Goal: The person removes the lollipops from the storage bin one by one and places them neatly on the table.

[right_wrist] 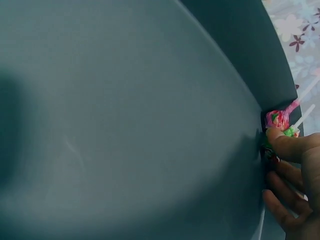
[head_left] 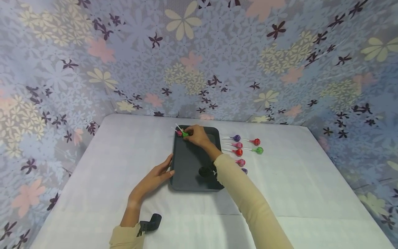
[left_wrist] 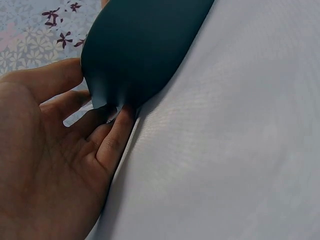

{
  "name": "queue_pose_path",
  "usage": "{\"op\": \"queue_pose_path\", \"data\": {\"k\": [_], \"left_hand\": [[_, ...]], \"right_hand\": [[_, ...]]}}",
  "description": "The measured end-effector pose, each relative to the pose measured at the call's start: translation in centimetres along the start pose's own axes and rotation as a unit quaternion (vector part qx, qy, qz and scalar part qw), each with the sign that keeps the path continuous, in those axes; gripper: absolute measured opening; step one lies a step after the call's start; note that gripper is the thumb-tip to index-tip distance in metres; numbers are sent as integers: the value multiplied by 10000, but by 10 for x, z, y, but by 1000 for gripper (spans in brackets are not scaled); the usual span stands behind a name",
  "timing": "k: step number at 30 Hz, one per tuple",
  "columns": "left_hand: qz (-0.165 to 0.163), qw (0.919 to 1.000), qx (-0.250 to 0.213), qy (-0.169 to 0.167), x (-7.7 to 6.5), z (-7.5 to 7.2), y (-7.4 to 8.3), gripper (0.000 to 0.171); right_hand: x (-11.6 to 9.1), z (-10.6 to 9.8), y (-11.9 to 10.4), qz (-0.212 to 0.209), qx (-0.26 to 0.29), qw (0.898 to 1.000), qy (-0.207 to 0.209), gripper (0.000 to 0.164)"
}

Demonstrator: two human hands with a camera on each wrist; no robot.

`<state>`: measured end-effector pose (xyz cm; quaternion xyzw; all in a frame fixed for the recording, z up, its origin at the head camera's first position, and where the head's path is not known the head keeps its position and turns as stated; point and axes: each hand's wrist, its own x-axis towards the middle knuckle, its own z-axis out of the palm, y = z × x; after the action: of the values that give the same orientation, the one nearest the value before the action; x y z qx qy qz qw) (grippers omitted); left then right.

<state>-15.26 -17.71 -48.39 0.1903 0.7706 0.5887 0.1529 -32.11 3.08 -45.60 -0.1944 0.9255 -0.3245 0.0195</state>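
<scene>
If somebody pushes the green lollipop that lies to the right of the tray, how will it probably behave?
The green lollipop may roll in a curve, because its round head sits at one end of a thin stick. It would likely feel light but head-heavy, and the straight stick suggests it stays stiff.

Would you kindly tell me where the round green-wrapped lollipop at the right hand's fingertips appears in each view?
Head: the green-wrapped lollipop is near centre, at the upper-left corner of the dark grey rectangular tray.
Left wrist: not in it.
Right wrist: near the right edge, about mid-height, partly behind the right hand.
Shared landmark: the tray.
</scene>
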Motion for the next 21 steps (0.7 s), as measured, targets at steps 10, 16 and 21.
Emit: {"op": "queue_pose_path", "data": {"k": [10,16,21], "left_hand": [[53,9999,99,-48,0,-1,2,70],[107,9998,155,-79,0,-2,2,70],[127,9997,178,-78,2,-1,-1,70]], "right_hand": [[-1,-7,1,2,-381,9989,-258,28],[-1,-10,-1,70,-567,9976,-402,28],[-2,-10,-1,23,-604,9974,-390,27]]}}
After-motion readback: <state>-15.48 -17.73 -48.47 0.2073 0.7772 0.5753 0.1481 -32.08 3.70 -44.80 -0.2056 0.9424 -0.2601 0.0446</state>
